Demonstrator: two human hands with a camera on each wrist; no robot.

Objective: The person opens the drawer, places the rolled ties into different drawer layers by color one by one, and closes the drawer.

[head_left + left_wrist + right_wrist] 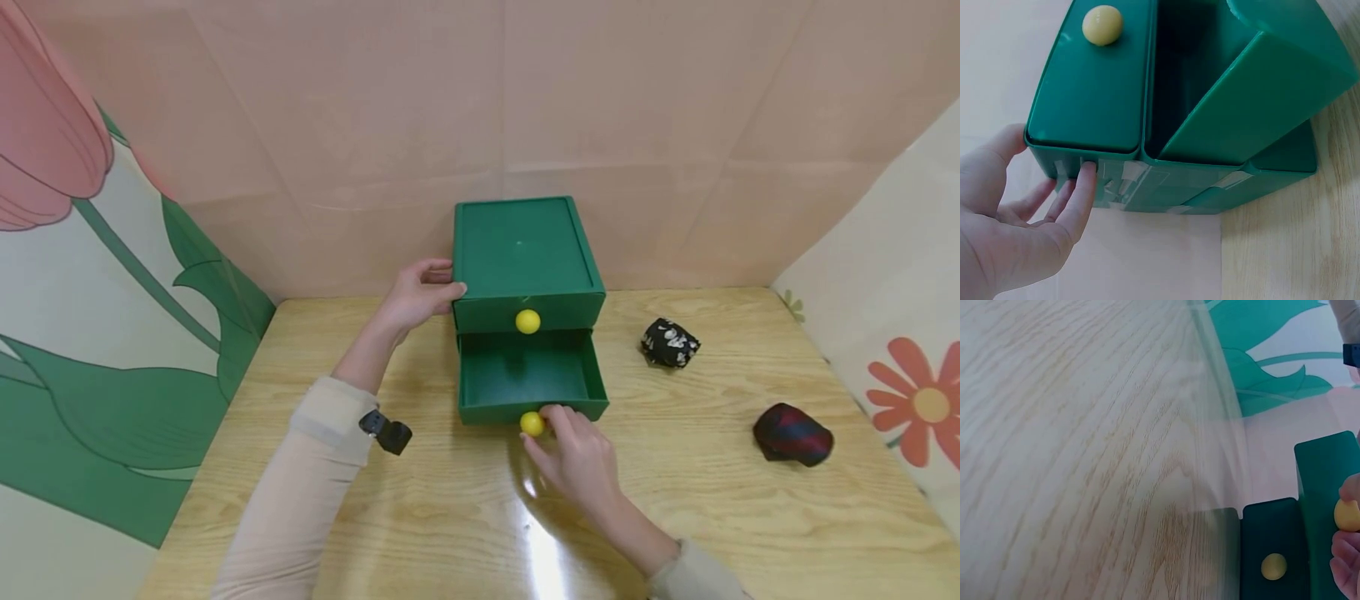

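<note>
- A small green plastic two-drawer cabinet (pixel 521 250) stands on the pale wood-grain table (pixel 450 517), with its back close to the pink rear wall (pixel 480 100).
- The lower green drawer (pixel 525 379) is pulled out toward the person, and its inside shows bare green plastic; the upper drawer (pixel 527 310) sits flush in the cabinet.
- Each drawer front carries a round yellow knob: the upper knob (pixel 528 321) is free, while the lower knob (pixel 532 423) is at the fingertips of the right hand.
- The right hand (pixel 581 462) rests low on the table in front of the open drawer, with its thumb and forefinger curled round the lower knob in a pinch.
- The left hand (pixel 418 293) lies against the cabinet's left side near the top edge; the fingers are fairly straight and pressed to the wall, the thumb at the front corner.
- In the left wrist view the fingertips (pixel 1085 172) touch the cabinet's side, where strips of clear tape show.
- A black wrist-mounted device (pixel 386 432) sits on the left forearm over a cream sleeve.
- To the right of the cabinet lies a crumpled black cloth with white print (pixel 670 342); farther right, nearer the table edge, lies a dark red-and-navy bundle (pixel 792 434), well apart from the hands.
- Flower-patterned panels (pixel 112 350) line both sides.
</note>
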